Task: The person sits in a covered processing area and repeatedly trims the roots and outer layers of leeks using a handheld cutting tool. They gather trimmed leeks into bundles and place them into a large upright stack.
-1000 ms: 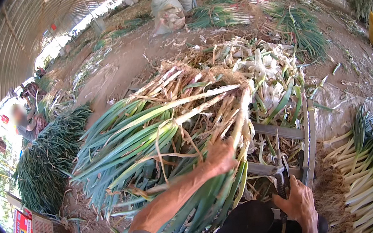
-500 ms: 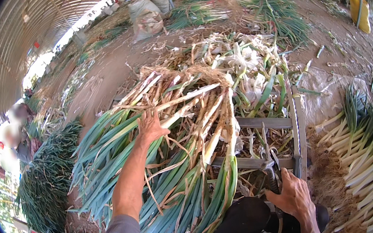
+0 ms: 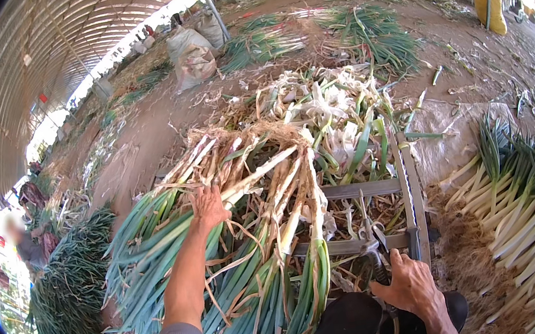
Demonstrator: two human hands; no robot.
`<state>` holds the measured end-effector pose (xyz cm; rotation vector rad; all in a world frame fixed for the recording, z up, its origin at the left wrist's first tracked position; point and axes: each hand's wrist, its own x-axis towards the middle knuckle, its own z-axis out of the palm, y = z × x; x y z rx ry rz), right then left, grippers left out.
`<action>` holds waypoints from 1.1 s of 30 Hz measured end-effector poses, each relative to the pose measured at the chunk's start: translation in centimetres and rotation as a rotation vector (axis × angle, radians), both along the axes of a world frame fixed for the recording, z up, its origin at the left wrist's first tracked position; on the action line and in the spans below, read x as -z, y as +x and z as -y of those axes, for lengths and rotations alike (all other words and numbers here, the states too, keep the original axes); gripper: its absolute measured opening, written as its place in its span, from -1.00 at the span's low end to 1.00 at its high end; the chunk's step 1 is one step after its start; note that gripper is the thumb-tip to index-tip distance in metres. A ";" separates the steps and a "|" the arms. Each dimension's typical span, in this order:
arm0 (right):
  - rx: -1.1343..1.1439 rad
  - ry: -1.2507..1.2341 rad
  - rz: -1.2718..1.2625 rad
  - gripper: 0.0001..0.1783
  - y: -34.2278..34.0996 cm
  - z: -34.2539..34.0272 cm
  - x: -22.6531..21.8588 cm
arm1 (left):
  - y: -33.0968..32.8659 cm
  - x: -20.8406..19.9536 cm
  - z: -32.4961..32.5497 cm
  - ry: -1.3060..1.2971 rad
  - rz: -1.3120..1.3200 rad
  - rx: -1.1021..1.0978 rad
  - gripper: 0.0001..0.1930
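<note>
A large heap of untrimmed long green onions (image 3: 270, 235) lies before me, roots to the far side and leaves toward me. My left hand (image 3: 208, 206) rests on the stalks at its left part, fingers spread over them. On a metal frame (image 3: 359, 189) to the right of the heap stands an air gun (image 3: 377, 264) with a dark handle and a hose running down. My right hand (image 3: 407, 284) is beside the handle, thumb and forefinger apart; the thumb is close to it or touching, and the other fingers are partly hidden.
Peeled white-stemmed green onions (image 3: 514, 221) lie in a row at the right. Stripped skins (image 3: 327, 104) pile up beyond the frame. A dark green leafy bundle (image 3: 69, 290) is at the left, near a blurred person. Sacks (image 3: 192, 58) and a pole (image 3: 210, 4) stand farther off.
The view has tilted up and shifted, so the scene sits farther left and the ground beyond shows more. Both hands keep nearly the same places, on the stalks and beside the air gun.
</note>
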<state>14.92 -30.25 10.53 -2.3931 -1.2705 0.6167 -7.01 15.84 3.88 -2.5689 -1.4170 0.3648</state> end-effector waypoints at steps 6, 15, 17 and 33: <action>-0.025 0.018 0.011 -0.22 -0.2 0.1 -0.1 | -0.7 0.5 3.3 -0.089 0.112 0.119 -0.47; -0.018 -0.014 0.032 -0.23 -0.4 0.2 0.1 | -0.2 -0.8 8.0 -0.281 0.282 0.173 -0.76; -0.019 -0.010 0.046 -0.20 -0.4 0.4 0.4 | 0.5 -2.6 8.0 -0.358 0.282 0.072 -0.74; -0.015 0.007 0.032 -0.15 -0.7 0.9 0.8 | -6.7 0.0 4.4 0.133 0.401 -0.050 -0.39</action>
